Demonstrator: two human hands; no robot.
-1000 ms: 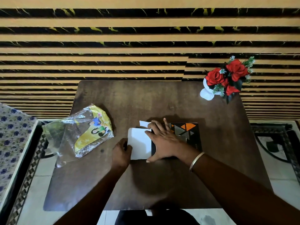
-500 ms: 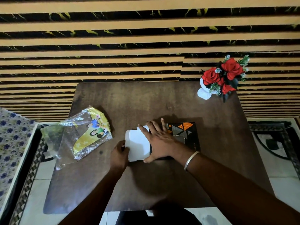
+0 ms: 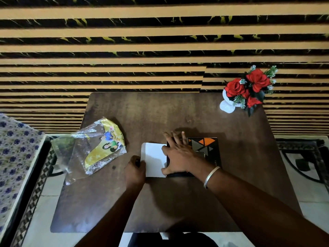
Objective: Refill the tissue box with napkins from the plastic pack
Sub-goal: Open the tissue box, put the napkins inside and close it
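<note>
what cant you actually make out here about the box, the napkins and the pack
- Head view: the tissue box opening is covered by the right hand, so how far the white napkins are in is hidden.
- The left hand fingertips curl behind the napkin edge; its grip is unclear.
- The plastic pack is crumpled and glary; whether napkins remain inside is not readable.
- Lettering on the box side is too small.

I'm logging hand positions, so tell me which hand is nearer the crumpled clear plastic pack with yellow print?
Left. The left hand sits just right of the plastic pack; the right hand lies farther right, on the black tissue box.
</note>
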